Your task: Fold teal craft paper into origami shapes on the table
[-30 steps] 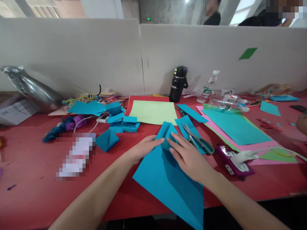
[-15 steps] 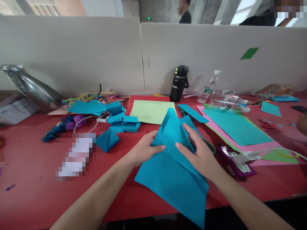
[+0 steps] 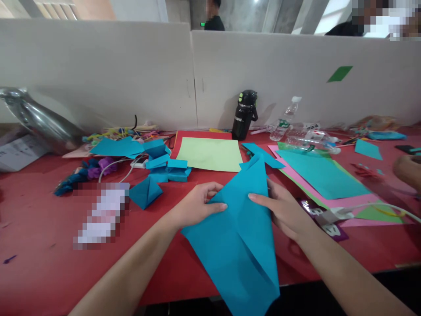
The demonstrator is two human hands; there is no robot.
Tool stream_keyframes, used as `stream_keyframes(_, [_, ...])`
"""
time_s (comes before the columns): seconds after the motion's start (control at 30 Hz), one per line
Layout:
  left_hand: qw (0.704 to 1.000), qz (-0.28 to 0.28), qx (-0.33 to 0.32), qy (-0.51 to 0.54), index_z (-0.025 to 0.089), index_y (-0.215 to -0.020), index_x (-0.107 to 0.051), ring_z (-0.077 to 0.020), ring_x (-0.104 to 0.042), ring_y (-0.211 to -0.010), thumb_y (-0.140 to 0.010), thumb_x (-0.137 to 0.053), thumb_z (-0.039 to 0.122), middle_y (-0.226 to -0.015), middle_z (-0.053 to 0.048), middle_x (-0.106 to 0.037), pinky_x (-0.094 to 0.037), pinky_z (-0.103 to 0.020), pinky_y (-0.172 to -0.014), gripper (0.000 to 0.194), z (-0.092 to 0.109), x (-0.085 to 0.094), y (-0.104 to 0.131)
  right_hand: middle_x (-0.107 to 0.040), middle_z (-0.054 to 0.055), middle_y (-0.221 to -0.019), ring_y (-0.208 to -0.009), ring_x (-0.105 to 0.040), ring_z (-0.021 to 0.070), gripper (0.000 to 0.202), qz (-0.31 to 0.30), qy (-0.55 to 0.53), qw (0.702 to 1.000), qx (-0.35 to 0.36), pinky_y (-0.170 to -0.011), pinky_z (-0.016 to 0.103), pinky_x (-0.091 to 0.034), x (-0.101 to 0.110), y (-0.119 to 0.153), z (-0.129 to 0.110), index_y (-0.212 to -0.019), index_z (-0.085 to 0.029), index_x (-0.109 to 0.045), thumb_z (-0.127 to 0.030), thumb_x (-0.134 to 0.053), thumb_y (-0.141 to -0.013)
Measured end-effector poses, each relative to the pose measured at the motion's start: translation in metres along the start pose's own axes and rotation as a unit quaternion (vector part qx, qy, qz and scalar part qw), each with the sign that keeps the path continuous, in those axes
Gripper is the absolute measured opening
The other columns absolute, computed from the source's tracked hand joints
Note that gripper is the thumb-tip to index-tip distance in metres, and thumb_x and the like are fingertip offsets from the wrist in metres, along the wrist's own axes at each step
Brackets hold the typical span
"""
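Note:
A large sheet of blue paper (image 3: 237,237), folded along its right side and narrowing to a point at the top, is held between both hands over the red table's front edge. My left hand (image 3: 200,204) pinches its left edge, thumb on top and fingers partly behind. On the right edge, my right hand (image 3: 283,206) grips it with the thumb on the front and the fingers behind. Left of it lie a folded blue paper piece (image 3: 146,192) and blue box-like folds (image 3: 169,169).
Behind stand a black bottle (image 3: 244,115) and a clear plastic bottle (image 3: 287,118). A pale green sheet (image 3: 208,153) lies ahead. Coloured sheets (image 3: 325,175) and a purple power bank (image 3: 338,232) are at right. Another person's hand (image 3: 408,171) shows at the right edge.
The blue paper has been turned, and its right flap now lies folded flatter. My right hand has shifted slightly right, its fingers now behind the paper's right edge.

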State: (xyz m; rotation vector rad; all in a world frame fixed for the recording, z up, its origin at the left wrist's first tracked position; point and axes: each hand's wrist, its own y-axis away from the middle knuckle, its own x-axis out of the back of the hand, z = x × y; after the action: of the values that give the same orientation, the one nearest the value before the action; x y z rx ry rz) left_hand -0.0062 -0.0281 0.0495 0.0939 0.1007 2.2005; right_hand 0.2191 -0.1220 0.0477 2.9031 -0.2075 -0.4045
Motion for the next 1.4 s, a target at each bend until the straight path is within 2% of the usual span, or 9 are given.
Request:
stream_keyframes(0.2, [0.999,0.024,0.019,-0.027,0.017,-0.114,-0.065,-0.0272,-0.073,-0.1,-0.085,-0.075,0.032,-0.111,-0.009,-0.076,-0.061,-0.039,-0.082,0.035,0.006,0.001,0.004,-0.071,0.01,-0.126,-0.113,-0.068,0.0365,0.056,0.043,0.004,0.999,0.009,-0.092,0.054,-0.059,0.002,0.0,0.001,-0.123,-0.025,-0.065,-0.031,-0.088,-0.072])
stream_keyframes(0.47, [0.994,0.053,-0.02,-0.094,0.02,-0.106,-0.071,-0.0217,-0.071,-0.105,-0.084,-0.076,0.033,-0.111,-0.004,-0.076,-0.057,-0.033,-0.091,0.026,0.009,0.002,0.007,-0.072,0.01,-0.125,-0.111,-0.069,0.0365,0.061,0.049,0.011,0.999,0.015,-0.091,0.054,-0.06,0.002,-0.002,0.001,-0.126,-0.027,-0.064,-0.031,-0.089,-0.07])
stream_keyframes(0.73, [0.994,0.04,-0.004,-0.1,0.02,-0.106,-0.07,-0.0213,-0.071,-0.102,-0.084,-0.076,0.033,-0.109,-0.004,-0.076,-0.057,-0.033,-0.089,0.027,0.012,0.004,0.009,-0.073,0.009,-0.12,-0.108,-0.07,0.0346,0.061,0.049,0.002,0.999,0.006,-0.09,0.053,-0.06,0.0,-0.002,0.001,-0.124,-0.028,-0.065,-0.03,-0.09,-0.068])
stream_keyframes(0.83, [0.995,0.002,0.029,-0.099,0.018,-0.109,-0.069,-0.023,-0.072,-0.101,-0.083,-0.076,0.033,-0.108,-0.006,-0.076,-0.058,-0.034,-0.086,0.03,0.013,0.005,0.01,-0.076,0.01,-0.11,-0.101,-0.071,0.0328,0.052,0.084,-0.027,0.996,-0.018,-0.085,0.049,-0.06,0.0,-0.004,-0.001,-0.113,-0.024,-0.07,-0.034,-0.091,-0.067])
stream_keyframes(0.93, [0.989,-0.054,0.056,-0.123,0.019,-0.116,-0.068,-0.0235,-0.071,-0.1,-0.08,-0.079,0.032,-0.108,-0.005,-0.076,-0.057,-0.034,-0.085,0.04,0.013,0.007,0.012,-0.077,0.008,-0.096,-0.088,-0.072,0.0263,0.04,0.121,-0.042,0.992,-0.018,-0.074,0.039,-0.06,0.003,-0.007,-0.004,-0.097,-0.022,-0.071,-0.037,-0.091,-0.066])
stream_keyframes(1.0, [0.983,-0.111,0.073,-0.124,0.021,-0.121,-0.067,-0.0239,-0.071,-0.1,-0.078,-0.08,0.029,-0.109,-0.005,-0.075,-0.056,-0.034,-0.085,0.046,0.012,0.007,0.013,-0.077,0.006,-0.093,-0.082,-0.071,0.0223,0.035,0.112,-0.038,0.993,-0.007,-0.069,0.034,-0.057,0.003,-0.007,-0.005,-0.089,-0.022,-0.07,-0.038,-0.091,-0.066])
stream_keyframes(1.1, [0.969,-0.206,0.113,-0.076,0.022,-0.122,-0.065,-0.0254,-0.072,-0.098,-0.079,-0.079,0.028,-0.111,-0.007,-0.075,-0.057,-0.034,-0.081,0.046,0.009,0.006,0.013,-0.078,0.007,-0.092,-0.084,-0.072,0.0226,0.034,0.083,-0.01,0.996,-0.008,-0.067,0.032,-0.056,0.0,-0.005,-0.005,-0.086,-0.021,-0.069,-0.039,-0.09,-0.067])
stream_keyframes(1.17, [0.965,-0.226,0.124,-0.052,0.021,-0.12,-0.065,-0.025,-0.071,-0.096,-0.079,-0.079,0.03,-0.11,-0.007,-0.074,-0.056,-0.032,-0.077,0.045,0.006,0.003,0.011,-0.078,0.009,-0.093,-0.086,-0.072,0.0241,0.035,0.069,0.019,0.997,0.0,-0.068,0.033,-0.057,-0.003,-0.003,-0.003,-0.088,-0.02,-0.07,-0.04,-0.089,-0.068])
stream_keyframes(1.4, [0.992,-0.088,0.069,-0.053,0.016,-0.092,-0.066,-0.0106,-0.052,-0.062,-0.083,-0.074,0.043,-0.072,0.002,-0.06,-0.039,-0.023,-0.056,0.03,-0.002,-0.02,0.001,-0.078,0.009,-0.088,-0.084,-0.073,0.024,0.032,0.085,0.126,0.986,0.068,-0.073,0.034,-0.056,-0.014,-0.005,0.006,-0.085,-0.019,-0.072,-0.043,-0.087,-0.07])
